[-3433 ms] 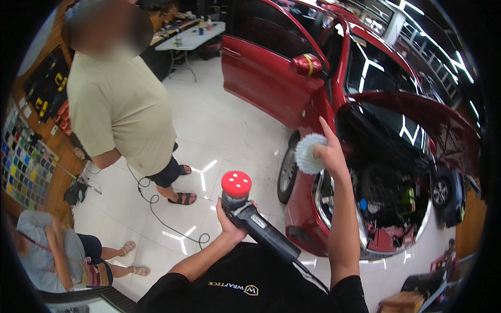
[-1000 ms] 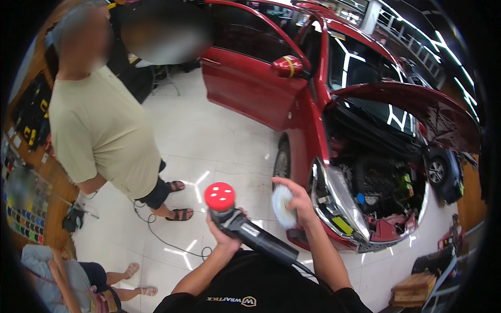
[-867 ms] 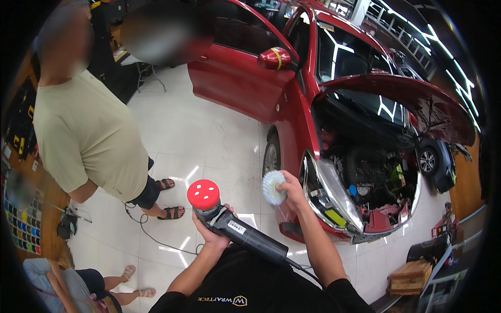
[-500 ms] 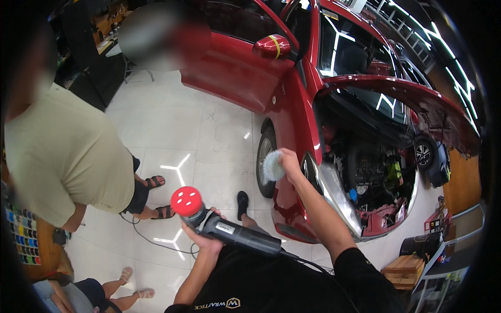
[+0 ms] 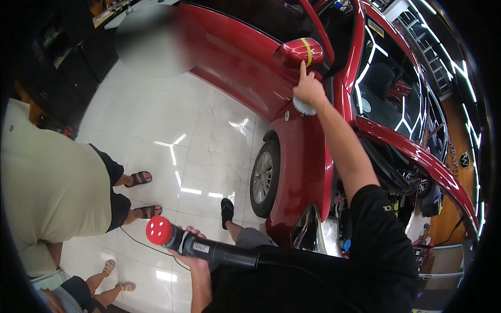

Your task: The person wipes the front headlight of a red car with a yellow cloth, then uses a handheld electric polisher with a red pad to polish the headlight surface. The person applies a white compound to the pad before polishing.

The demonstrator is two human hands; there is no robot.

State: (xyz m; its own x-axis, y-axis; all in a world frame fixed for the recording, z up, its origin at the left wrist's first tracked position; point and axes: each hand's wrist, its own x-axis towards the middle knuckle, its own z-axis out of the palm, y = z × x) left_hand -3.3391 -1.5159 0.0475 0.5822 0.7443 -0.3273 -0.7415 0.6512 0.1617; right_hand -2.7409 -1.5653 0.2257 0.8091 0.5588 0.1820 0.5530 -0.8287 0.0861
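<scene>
My left hand [image 5: 194,260] is wrapped round a black power polisher [image 5: 225,252], whose red round backing plate [image 5: 159,230] faces up with several pale spots on it. My right arm reaches forward to the red car's side mirror [image 5: 299,52], which has a strip of yellow tape [image 5: 307,48] across it. The index finger of my right hand [image 5: 311,89] is stretched out and meets the mirror's lower edge; whether it touches, I cannot tell. Under the other fingers, which are curled, is a white fluffy polishing pad [image 5: 303,107], mostly hidden by the hand.
The car door [image 5: 235,65] stands open, and the raised hood [image 5: 412,148] is at the right. A front wheel [image 5: 265,179] is below the fender. At the left stands a person in a beige shirt [image 5: 57,177]; another person's sandalled feet [image 5: 117,276] show lower down. A cord [image 5: 148,245] crosses the tiled floor.
My right hand has moved up from beside the front wheel to the side mirror, its index finger now extended. The view has shifted, and the polisher appears lower and further left.
</scene>
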